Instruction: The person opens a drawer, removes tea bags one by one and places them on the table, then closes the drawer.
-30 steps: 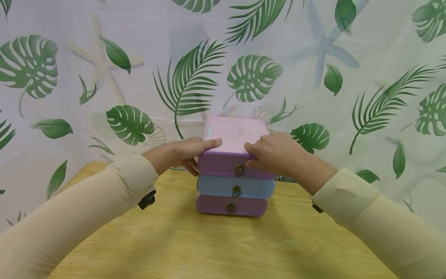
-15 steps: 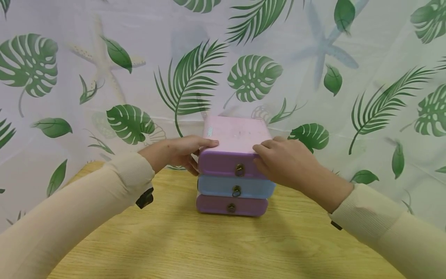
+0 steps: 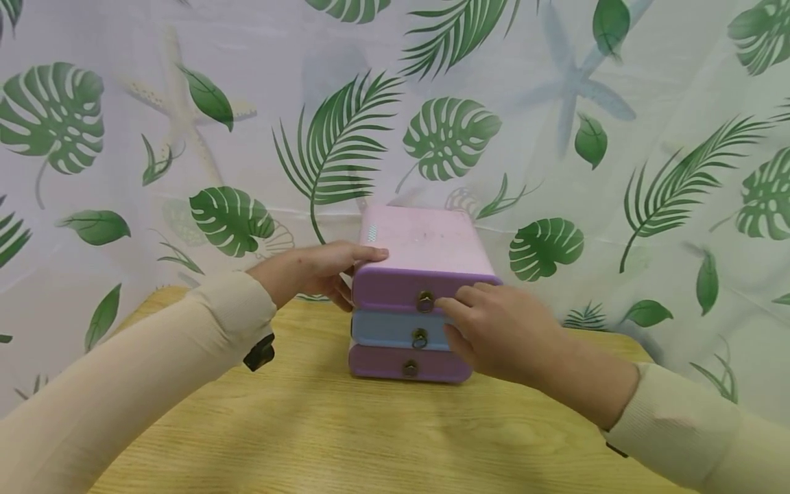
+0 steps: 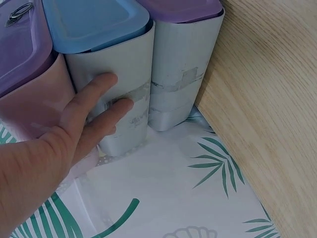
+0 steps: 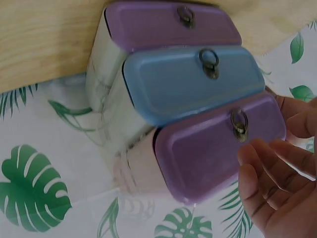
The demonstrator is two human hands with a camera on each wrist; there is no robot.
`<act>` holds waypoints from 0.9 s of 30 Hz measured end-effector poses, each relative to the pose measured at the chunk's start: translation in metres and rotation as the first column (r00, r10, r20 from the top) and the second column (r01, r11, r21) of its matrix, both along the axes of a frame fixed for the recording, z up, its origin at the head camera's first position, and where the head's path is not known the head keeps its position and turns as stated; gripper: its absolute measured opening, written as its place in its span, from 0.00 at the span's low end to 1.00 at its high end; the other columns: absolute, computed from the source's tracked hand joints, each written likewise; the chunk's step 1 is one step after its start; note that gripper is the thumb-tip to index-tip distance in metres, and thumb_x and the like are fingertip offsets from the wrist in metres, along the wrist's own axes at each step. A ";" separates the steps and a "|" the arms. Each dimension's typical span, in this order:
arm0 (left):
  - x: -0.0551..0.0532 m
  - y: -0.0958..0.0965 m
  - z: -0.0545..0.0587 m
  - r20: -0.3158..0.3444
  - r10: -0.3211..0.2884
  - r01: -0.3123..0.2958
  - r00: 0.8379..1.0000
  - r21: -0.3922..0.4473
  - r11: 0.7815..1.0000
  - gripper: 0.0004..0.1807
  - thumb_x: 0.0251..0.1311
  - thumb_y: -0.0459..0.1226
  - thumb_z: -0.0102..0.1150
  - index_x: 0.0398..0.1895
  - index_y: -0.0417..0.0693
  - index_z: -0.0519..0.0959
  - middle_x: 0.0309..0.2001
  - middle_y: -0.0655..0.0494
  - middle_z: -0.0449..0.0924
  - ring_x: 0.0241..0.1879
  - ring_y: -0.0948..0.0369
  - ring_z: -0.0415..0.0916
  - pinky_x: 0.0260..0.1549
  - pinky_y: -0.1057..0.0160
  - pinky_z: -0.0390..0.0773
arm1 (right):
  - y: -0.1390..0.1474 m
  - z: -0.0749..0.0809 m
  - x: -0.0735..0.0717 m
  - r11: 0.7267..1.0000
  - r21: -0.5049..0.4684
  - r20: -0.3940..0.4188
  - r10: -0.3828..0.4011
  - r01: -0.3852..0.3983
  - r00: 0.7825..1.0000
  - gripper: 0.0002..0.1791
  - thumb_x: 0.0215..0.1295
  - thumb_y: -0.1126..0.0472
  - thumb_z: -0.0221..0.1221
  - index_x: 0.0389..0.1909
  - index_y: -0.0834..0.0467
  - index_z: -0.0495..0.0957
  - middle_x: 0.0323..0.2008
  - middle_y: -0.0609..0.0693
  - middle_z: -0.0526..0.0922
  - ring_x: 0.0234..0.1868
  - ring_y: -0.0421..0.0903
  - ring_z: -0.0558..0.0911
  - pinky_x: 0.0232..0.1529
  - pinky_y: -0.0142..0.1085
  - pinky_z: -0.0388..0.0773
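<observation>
Head: three drawers (image 3: 391, 288) (image 3: 382, 328) (image 3: 378, 362), three pulls (image 3: 425, 301) (image 3: 420, 337) (image 3: 410, 368), two hands (image 3: 326, 269) (image 3: 503, 329).

Blue drawer front (image 3: 382, 329) partly hidden behind the right fingers (image 3: 455, 309) in the head view.

Smooth drawer fronts (image 5: 190, 84) — metal pulls (image 5: 212, 73)

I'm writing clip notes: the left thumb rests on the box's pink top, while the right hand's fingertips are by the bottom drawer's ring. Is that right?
Not quite: the right hand has fingertips by the ring of the top drawer, as the head view shows. The left hand has its thumb on the pink top.
</observation>
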State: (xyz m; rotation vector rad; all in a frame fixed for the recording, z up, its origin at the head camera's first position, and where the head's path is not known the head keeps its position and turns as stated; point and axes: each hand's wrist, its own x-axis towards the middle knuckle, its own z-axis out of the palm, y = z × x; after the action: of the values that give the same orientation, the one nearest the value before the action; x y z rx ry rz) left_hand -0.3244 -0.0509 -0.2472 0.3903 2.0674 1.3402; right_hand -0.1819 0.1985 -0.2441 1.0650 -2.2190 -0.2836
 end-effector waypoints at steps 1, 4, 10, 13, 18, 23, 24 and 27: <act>0.000 0.000 0.000 -0.001 0.000 0.000 1.000 0.002 1.000 0.31 0.71 0.59 0.46 0.63 0.45 0.70 0.59 0.40 0.72 0.50 0.42 0.80 0.52 0.45 0.83 | -0.001 -0.003 0.001 1.000 0.006 0.020 -0.017 0.016 1.000 0.11 0.55 0.62 0.65 0.40 0.59 0.82 0.23 0.47 0.79 0.21 0.43 0.77 0.17 0.34 0.73; 0.000 0.001 -0.001 -0.005 0.002 -0.002 1.000 0.010 1.000 0.31 0.71 0.59 0.46 0.62 0.45 0.71 0.58 0.40 0.73 0.49 0.42 0.81 0.51 0.45 0.83 | -0.004 -0.012 0.002 0.998 0.034 0.070 -0.058 0.056 0.996 0.14 0.57 0.60 0.66 0.44 0.60 0.82 0.26 0.47 0.81 0.23 0.43 0.78 0.18 0.33 0.75; 0.001 0.000 0.000 -0.015 0.009 -0.008 1.000 0.016 1.000 0.31 0.71 0.59 0.46 0.62 0.45 0.71 0.58 0.41 0.73 0.49 0.42 0.81 0.49 0.46 0.84 | -0.006 -0.029 -0.001 0.979 0.104 0.170 -0.189 0.174 0.967 0.27 0.62 0.55 0.63 0.59 0.65 0.77 0.37 0.52 0.86 0.32 0.47 0.84 0.28 0.39 0.84; 0.002 0.000 0.000 -0.019 0.011 -0.011 1.000 0.016 1.000 0.31 0.71 0.59 0.46 0.62 0.45 0.72 0.58 0.41 0.74 0.49 0.42 0.81 0.49 0.46 0.84 | -0.007 -0.036 -0.004 0.968 0.116 0.200 -0.241 0.221 0.950 0.31 0.63 0.54 0.62 0.64 0.66 0.73 0.37 0.51 0.84 0.33 0.48 0.84 0.30 0.40 0.83; 0.002 -0.001 0.000 -0.017 0.018 -0.018 1.000 0.011 1.000 0.31 0.70 0.59 0.46 0.62 0.45 0.72 0.59 0.41 0.74 0.49 0.41 0.81 0.50 0.45 0.83 | -0.009 -0.042 -0.008 0.959 0.136 0.207 -0.274 0.250 0.939 0.34 0.63 0.53 0.61 0.67 0.66 0.69 0.38 0.52 0.84 0.36 0.48 0.84 0.32 0.39 0.83; 0.002 0.002 0.006 0.058 0.049 -0.051 0.997 0.020 0.999 0.31 0.68 0.55 0.49 0.65 0.45 0.65 0.60 0.39 0.71 0.50 0.40 0.79 0.52 0.44 0.82 | -0.011 -0.045 -0.010 0.962 0.121 0.201 -0.267 0.247 0.942 0.34 0.63 0.54 0.62 0.66 0.67 0.69 0.41 0.54 0.84 0.38 0.50 0.85 0.34 0.41 0.84; 0.001 0.003 0.009 0.089 0.058 -0.060 0.994 0.028 0.998 0.31 0.68 0.53 0.50 0.66 0.44 0.63 0.61 0.38 0.69 0.51 0.40 0.78 0.54 0.43 0.81 | -0.012 -0.046 -0.011 0.963 0.115 0.202 -0.264 0.244 0.943 0.34 0.63 0.54 0.61 0.66 0.68 0.69 0.40 0.54 0.83 0.38 0.50 0.84 0.34 0.41 0.84; -0.002 0.007 0.021 0.151 0.084 -0.083 0.985 -0.009 0.996 0.31 0.70 0.47 0.51 0.68 0.39 0.58 0.62 0.33 0.68 0.55 0.39 0.76 0.57 0.42 0.78 | -0.014 -0.047 -0.011 0.968 0.095 0.211 -0.248 0.232 0.946 0.33 0.61 0.55 0.62 0.63 0.69 0.69 0.39 0.54 0.81 0.36 0.49 0.82 0.34 0.41 0.83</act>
State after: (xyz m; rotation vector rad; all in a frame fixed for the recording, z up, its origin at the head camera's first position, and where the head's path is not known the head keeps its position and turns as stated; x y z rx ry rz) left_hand -0.3263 -0.0438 -0.2262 0.1961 1.9786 1.3715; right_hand -0.1930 0.1844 -0.2911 0.8966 -2.5626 -0.3645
